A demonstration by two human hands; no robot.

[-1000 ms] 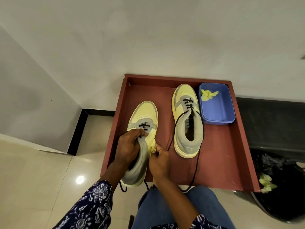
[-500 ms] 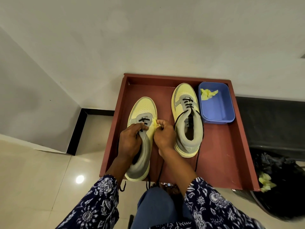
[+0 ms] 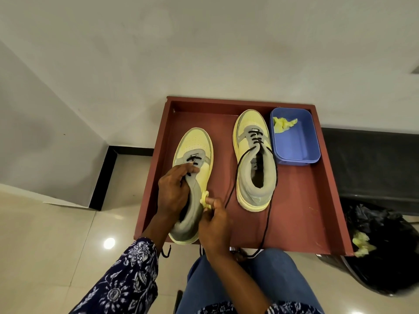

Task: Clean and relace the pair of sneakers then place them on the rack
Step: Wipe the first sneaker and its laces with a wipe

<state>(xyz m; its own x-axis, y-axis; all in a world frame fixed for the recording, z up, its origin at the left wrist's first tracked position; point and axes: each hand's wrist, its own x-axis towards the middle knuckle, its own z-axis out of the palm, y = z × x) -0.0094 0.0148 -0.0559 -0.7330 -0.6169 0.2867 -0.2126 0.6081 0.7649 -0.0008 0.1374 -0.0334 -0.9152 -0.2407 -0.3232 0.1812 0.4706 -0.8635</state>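
Two yellow and grey sneakers lie on a red-brown tray (image 3: 303,214). My left hand (image 3: 173,191) grips the left sneaker (image 3: 195,146) over its tongue and collar, fingers curled into the opening. My right hand (image 3: 214,225) pinches a small yellow cloth (image 3: 205,199) against that sneaker's right side near the heel. The right sneaker (image 3: 254,159) stands alone, partly laced, with its black lace (image 3: 268,214) trailing loose over the tray's front edge.
A blue plastic tub (image 3: 297,146) with a crumpled yellow cloth in it sits at the tray's back right. A black rubbish bag (image 3: 385,257) holding yellow scraps stands to the right. White walls behind, glossy tiled floor to the left, my knees below.
My right hand with the yellow cloth has slid back along the left sneaker's side, from near the laces to near the heel. My left hand keeps its grip.
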